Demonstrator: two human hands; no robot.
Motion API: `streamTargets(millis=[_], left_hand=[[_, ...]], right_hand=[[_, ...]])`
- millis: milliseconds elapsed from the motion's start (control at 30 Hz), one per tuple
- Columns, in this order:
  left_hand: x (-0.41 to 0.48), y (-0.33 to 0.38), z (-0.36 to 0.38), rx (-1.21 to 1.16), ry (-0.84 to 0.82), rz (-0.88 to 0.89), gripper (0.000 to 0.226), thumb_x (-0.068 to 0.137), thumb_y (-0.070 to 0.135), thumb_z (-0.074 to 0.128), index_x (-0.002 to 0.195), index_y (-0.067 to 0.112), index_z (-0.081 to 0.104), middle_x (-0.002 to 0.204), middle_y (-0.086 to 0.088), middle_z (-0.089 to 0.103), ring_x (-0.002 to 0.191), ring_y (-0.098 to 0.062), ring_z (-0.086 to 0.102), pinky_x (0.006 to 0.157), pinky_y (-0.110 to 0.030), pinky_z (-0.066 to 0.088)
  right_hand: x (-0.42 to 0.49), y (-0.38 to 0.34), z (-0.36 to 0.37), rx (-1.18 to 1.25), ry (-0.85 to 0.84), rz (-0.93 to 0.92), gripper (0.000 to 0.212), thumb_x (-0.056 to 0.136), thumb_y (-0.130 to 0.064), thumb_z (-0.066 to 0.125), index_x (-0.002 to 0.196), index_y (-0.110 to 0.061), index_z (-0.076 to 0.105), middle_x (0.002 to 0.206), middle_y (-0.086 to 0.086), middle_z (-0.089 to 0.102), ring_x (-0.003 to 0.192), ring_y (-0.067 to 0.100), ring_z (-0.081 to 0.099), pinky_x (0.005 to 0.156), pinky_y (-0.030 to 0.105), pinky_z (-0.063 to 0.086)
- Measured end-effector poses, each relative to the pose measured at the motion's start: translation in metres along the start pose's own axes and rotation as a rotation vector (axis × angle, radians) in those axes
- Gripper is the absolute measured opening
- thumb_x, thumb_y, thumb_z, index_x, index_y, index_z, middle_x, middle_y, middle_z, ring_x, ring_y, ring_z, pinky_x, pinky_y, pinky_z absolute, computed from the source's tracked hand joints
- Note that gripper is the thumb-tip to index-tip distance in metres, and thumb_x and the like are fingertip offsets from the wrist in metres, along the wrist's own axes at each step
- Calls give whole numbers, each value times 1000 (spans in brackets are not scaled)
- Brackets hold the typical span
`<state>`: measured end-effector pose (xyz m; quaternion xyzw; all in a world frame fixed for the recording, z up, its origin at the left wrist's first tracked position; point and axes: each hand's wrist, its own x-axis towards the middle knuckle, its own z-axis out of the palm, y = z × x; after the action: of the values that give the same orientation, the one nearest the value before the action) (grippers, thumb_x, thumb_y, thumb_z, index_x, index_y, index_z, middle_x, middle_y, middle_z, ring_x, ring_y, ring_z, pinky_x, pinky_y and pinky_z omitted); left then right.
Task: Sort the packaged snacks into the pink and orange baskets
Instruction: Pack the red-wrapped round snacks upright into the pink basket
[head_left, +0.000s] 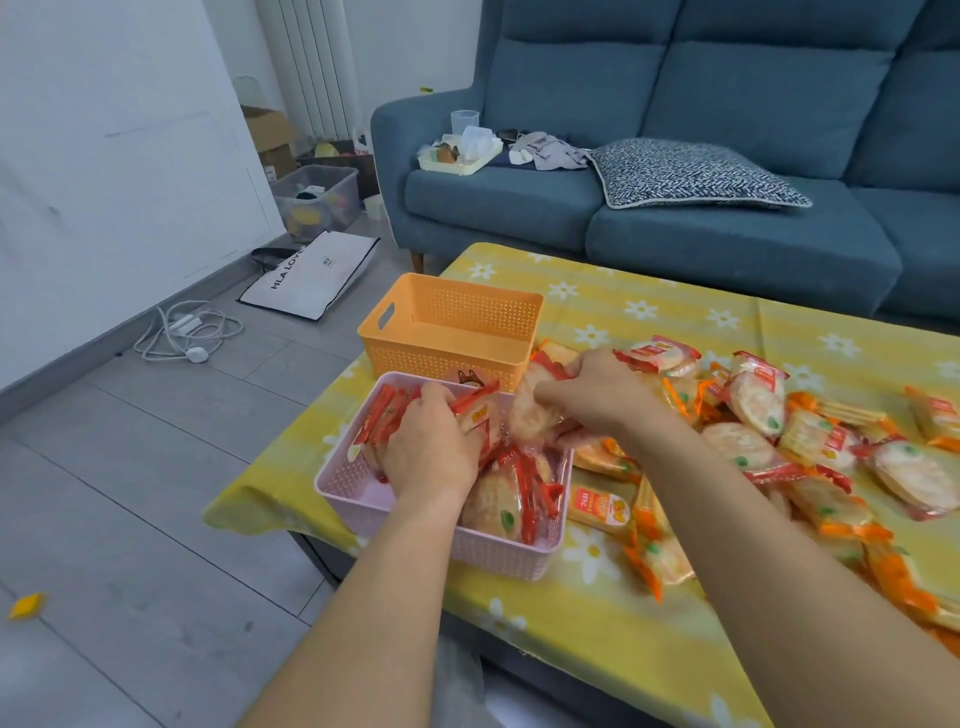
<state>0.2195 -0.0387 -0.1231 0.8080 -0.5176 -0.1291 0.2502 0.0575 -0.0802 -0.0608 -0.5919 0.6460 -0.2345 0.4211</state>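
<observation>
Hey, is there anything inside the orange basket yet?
No, the orange basket shows only its bare floor and walls; the red snack packs sit in the pink basket.

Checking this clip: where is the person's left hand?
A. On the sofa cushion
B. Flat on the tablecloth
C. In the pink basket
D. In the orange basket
C: the left hand is down inside the pink basket, fingers curled over red-edged packets there; the right hand holds a round cracker packet beside it, and the orange basket behind has no hand in it.
</observation>
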Motion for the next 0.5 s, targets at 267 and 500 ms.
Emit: streamTargets(millis=[267,500], left_hand=[[0,11,-5,231,-1,82,29,97,50,54,111,29,68,110,-4,71,103,-32,67,74,-40,54],[-2,7,-10,-76,44,64,24,98,51,54,106,29,61,105,3,69,101,-28,65,74,-40,51]], right_hand=[[0,1,7,-86,-16,-9,27,85,-12,66,70,-9,44,77,20,73,64,33,75,69,51,63],[1,-5,35,-254,4,-97,22,79,-26,67,69,-6,66,66,10,73,57,23,73,64,43,63]])
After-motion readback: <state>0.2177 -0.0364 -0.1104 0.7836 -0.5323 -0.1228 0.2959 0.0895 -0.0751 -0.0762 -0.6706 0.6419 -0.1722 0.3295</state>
